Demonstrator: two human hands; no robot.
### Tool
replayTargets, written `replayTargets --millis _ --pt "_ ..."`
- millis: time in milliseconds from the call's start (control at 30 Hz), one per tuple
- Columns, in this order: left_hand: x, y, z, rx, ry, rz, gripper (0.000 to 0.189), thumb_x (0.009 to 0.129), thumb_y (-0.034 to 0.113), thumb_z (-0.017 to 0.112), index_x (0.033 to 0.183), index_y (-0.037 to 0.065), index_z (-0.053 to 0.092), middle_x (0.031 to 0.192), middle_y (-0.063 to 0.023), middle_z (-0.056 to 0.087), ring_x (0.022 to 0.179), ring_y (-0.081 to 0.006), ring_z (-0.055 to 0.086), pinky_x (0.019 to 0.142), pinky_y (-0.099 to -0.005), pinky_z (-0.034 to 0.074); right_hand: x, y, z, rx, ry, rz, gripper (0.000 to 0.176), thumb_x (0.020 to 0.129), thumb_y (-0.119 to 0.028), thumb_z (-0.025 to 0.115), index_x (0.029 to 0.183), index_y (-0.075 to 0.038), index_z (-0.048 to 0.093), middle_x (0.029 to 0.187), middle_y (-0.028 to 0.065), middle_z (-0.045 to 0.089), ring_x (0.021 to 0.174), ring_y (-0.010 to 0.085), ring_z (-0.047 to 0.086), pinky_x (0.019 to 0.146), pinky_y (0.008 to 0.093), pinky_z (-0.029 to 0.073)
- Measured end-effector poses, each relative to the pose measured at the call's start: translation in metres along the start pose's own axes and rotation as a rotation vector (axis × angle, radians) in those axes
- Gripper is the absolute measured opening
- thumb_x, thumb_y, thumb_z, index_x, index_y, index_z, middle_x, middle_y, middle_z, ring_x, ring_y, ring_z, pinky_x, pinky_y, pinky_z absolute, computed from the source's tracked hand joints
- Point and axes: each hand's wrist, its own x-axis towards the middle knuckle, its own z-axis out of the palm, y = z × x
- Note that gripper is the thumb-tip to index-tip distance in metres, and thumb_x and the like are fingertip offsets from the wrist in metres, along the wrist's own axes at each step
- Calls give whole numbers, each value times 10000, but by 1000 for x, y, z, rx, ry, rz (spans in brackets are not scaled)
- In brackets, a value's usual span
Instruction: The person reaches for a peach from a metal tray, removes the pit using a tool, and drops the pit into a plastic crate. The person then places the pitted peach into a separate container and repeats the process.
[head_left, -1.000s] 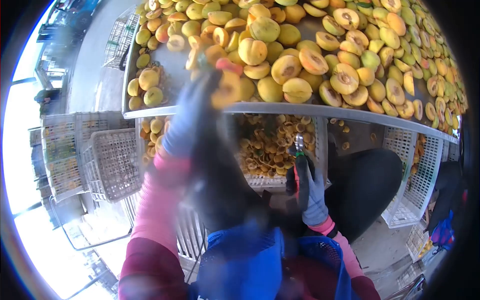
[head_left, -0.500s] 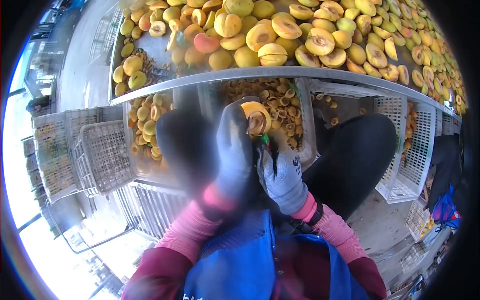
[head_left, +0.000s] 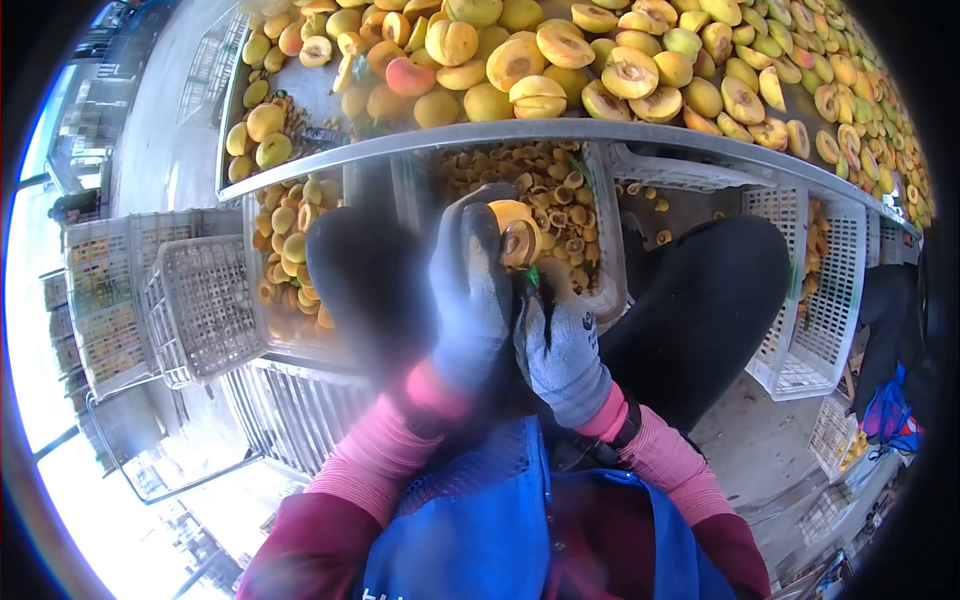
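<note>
In the middle of the head view, my left hand, in a grey-blue glove with a dark palm, is closed around a halved yellow peach. Its cut face, with a brown hollow or stone at the centre, points toward my right hand. My right hand, gloved alike, grips a small green-handled tool, whose tip is at the lower edge of the peach's centre. Most of the tool is hidden by the fingers. Both hands are close together above a crate of brown pits and scraps.
A metal-edged table heaped with halved peaches spans the far side. A crate of peaches stands left, beside stacked grey crates. White crates stand right, near another person's dark-clothed leg. My knees flank the pit crate.
The view has shifted slightly. Both hands stay together on the peach, and the green-handled tool is still at its cut face, turned slightly.
</note>
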Motion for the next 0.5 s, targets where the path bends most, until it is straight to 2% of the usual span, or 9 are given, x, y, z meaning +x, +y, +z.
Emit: replayTargets --millis 100,167,200,267,300,367,400,467,500 --pt "3 -10 -7 81 -43 172 301 971 224 457 1081 -33 569 914 -106 616 818 -148 583 736 -272 471 -6 6 2 -22 -11 -74 167 916 -154 515 1031 -35 495 726 190 550 661 377 579 579 412 442" --pt "5 -5 -11 146 -90 123 265 957 189 471 1061 -29 578 865 -100 616 775 -144 583 699 -266 469 -12 12 1 119 -154 101 241 925 -111 499 1144 -21 459 895 181 542 797 331 573 698 386 452" --pt "6 0 -11 178 -112 98 247 951 172 477 1051 -27 583 841 -97 617 754 -142 583 680 -264 469 -16 14 -2 292 -293 328 320 930 -68 488 1238 -11 423 1049 167 531 912 278 565 802 356 457" --pt "6 3 -12 144 -159 11 215 944 145 488 1032 -21 591 810 -92 617 724 -143 582 661 -263 470 -23 19 -2 452 -410 461 393 950 -49 462 1336 -15 392 1208 131 516 1039 205 545 917 305 453" --pt "7 2 -14 133 -193 -5 215 944 146 486 1030 -21 591 811 -97 617 726 -144 584 662 -265 471 -28 23 1 438 -391 366 380 966 -72 446 1340 -28 397 1212 111 513 1052 186 532 928 283 445" --pt "6 -1 -16 116 -230 10 215 947 147 480 1012 -24 594 819 -113 624 734 -150 589 665 -275 477 -38 34 10 324 -367 198 361 990 -120 415 1342 -43 407 1206 88 510 1037 161 528 899 251 453" --pt "6 1 -17 121 -275 -25 239 951 148 482 1055 -45 579 884 -116 632 797 -144 585 721 -271 471 -42 38 15 224 -361 124 358 997 -146 399 1340 -45 412 1196 86 511 1008 156 537 858 241 470" --pt "7 6 -24 128 -361 -97 305 958 149 484 1139 -87 551 1014 -122 647 921 -131 576 833 -261 459 -51 42 13 467 -360 243 353 1007 -203 379 1320 -47 430 1119 78 536 900 145 555 749 223 485" --pt "9 6 -26 124 -389 -92 309 958 157 484 1132 -90 549 999 -116 645 906 -127 575 820 -256 461 -56 39 7 811 -356 435 354 1009 -235 375 1302 -49 444 1052 73 561 821 138 564 679 216 484"
